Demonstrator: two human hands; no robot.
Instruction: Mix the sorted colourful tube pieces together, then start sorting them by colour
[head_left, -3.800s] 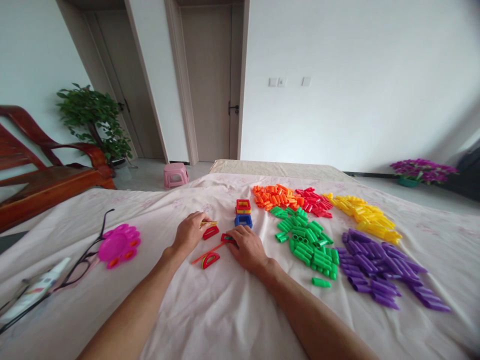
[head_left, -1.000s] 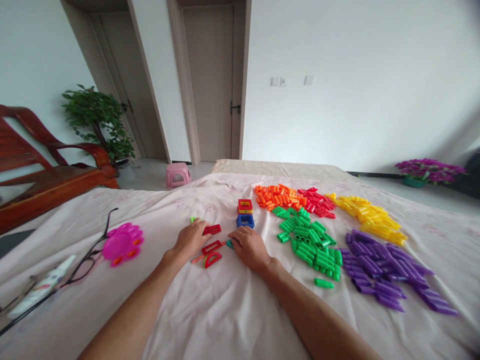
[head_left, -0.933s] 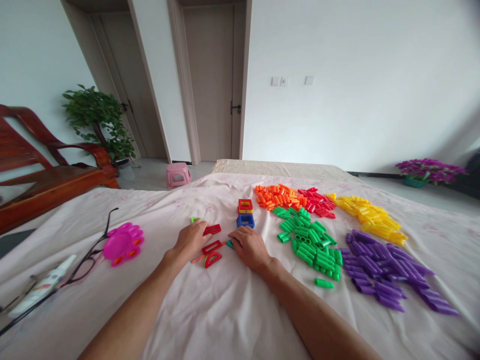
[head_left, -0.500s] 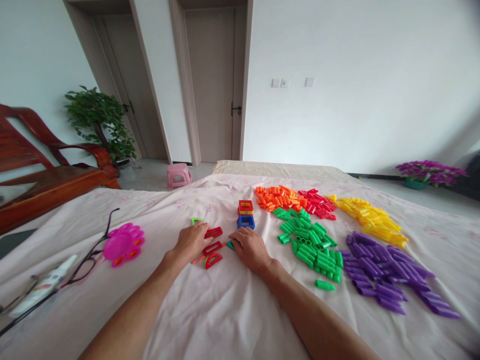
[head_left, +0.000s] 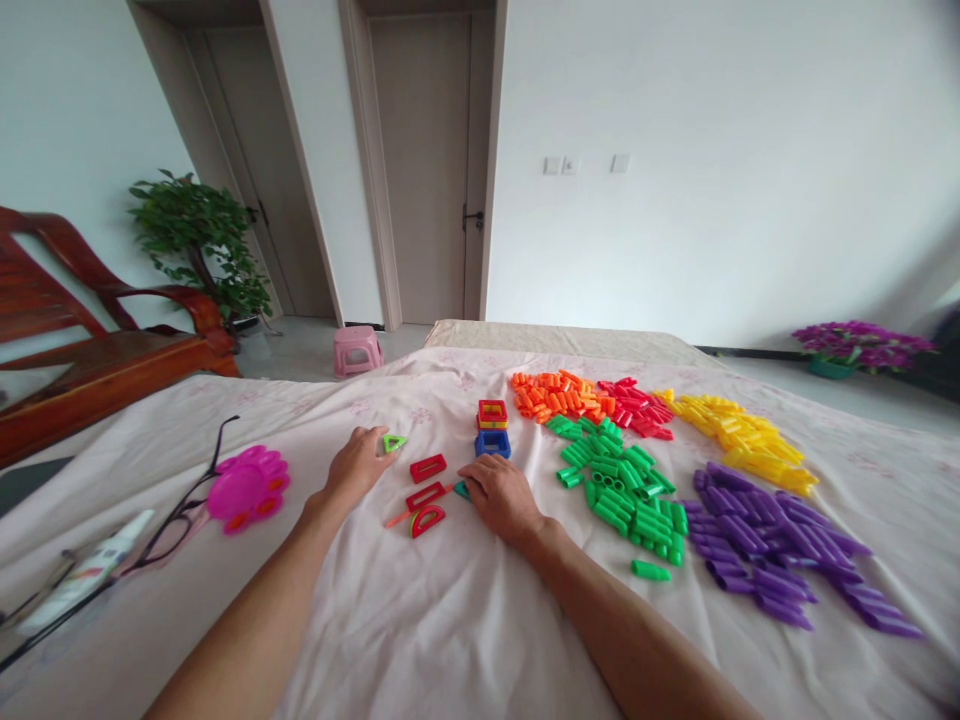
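Note:
My left hand [head_left: 358, 462] rests on the cloth with thumb and fingertips closed about the left end of a light green triangle frame tile [head_left: 394, 443]. My right hand [head_left: 504, 494] is curled low, its fingertips on a teal tile [head_left: 461, 489] that it mostly covers. Between the hands lie a red rectangle frame tile [head_left: 428, 468], a second red rectangle tile [head_left: 425, 496] beside a thin orange strip [head_left: 399, 519], and a red half-round tile [head_left: 427, 521]. Just beyond my right hand are blue square frames [head_left: 492, 444] and a stack of red and yellow squares [head_left: 492, 414].
Right of my hands spread piles of orange [head_left: 559, 397], red [head_left: 637, 410], green [head_left: 626, 485], yellow [head_left: 742, 437] and purple tubes [head_left: 765, 540]. At left lie a pink paw-shaped tray [head_left: 244, 487], eyeglasses [head_left: 174, 530] and a white tube [head_left: 90, 575]. Beyond stands a pink stool [head_left: 357, 352].
My left hand has moved left, off the red rectangle tile, to the light green triangle tile, uncovering both more fully. My right hand has stayed in place.

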